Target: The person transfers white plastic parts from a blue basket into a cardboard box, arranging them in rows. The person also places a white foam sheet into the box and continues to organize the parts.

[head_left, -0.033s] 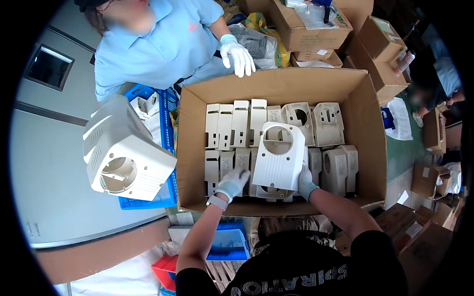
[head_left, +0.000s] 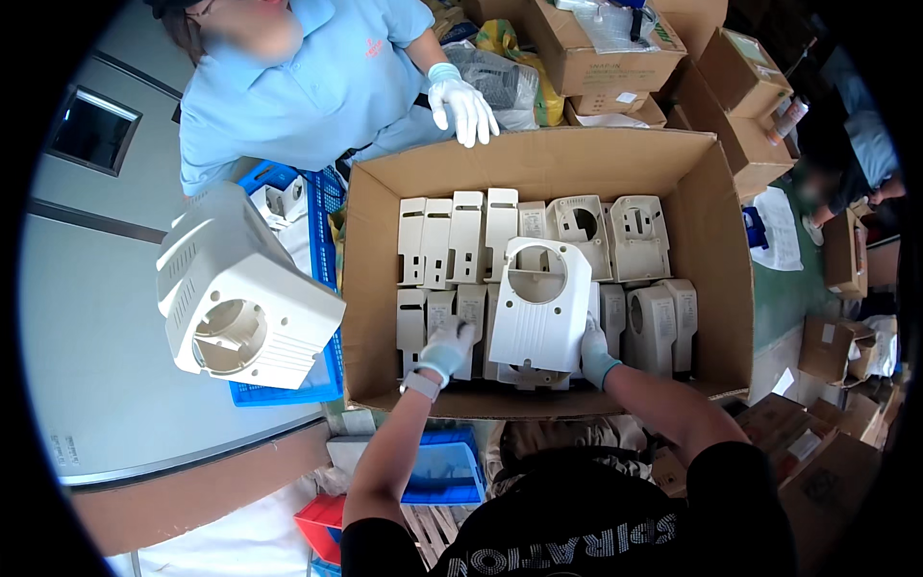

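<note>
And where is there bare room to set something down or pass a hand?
On the green floor right of the big box, between it, the white sheet and a small carton. A hand might pass along the box's right wall, though depth is hard to judge. The middle is crowded: left hand, right hand and upper housing over packed housings.

A workshop packing area: stacked cardboard boxes, blue crate, white plastic housings

Wide fisheye head view, downward over both hands
</note>
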The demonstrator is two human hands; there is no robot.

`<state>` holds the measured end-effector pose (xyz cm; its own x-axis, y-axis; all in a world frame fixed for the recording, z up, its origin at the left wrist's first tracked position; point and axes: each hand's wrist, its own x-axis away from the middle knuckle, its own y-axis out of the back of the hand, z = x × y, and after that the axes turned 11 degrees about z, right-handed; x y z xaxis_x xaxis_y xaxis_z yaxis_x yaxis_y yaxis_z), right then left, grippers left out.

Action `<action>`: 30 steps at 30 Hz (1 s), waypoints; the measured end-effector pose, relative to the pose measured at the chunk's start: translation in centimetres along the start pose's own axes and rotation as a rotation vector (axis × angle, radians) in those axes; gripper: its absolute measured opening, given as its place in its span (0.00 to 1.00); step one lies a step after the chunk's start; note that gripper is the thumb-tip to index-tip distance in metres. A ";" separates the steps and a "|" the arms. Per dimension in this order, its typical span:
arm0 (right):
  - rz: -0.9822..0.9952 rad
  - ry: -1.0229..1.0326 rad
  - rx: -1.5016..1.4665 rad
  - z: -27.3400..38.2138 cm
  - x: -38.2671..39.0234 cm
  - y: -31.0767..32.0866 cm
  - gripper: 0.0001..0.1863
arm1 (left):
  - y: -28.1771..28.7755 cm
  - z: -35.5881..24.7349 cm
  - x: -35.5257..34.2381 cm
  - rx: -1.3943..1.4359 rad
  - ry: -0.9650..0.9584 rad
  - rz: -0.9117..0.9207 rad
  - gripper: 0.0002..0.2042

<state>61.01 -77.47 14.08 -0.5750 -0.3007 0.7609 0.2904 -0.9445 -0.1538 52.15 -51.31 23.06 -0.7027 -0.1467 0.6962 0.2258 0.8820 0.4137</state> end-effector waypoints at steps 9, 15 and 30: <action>0.465 -0.305 -0.201 3.8 3.3 7.0 0.47 | -1.9 -8.0 -1.9 0.193 0.160 0.361 0.35; 0.735 -0.247 0.098 5.0 3.2 4.1 0.58 | -4.3 -3.7 -3.5 0.490 0.001 0.248 0.37; 0.345 0.415 0.331 15.2 10.0 11.3 0.57 | -11.0 -11.2 -6.7 1.174 -0.135 0.616 0.16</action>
<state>70.17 -89.10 29.59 -0.6354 -0.6696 0.3846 0.6949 -0.7130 -0.0934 61.98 -65.04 20.44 -0.7728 0.3981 0.4942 -0.1345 0.6583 -0.7406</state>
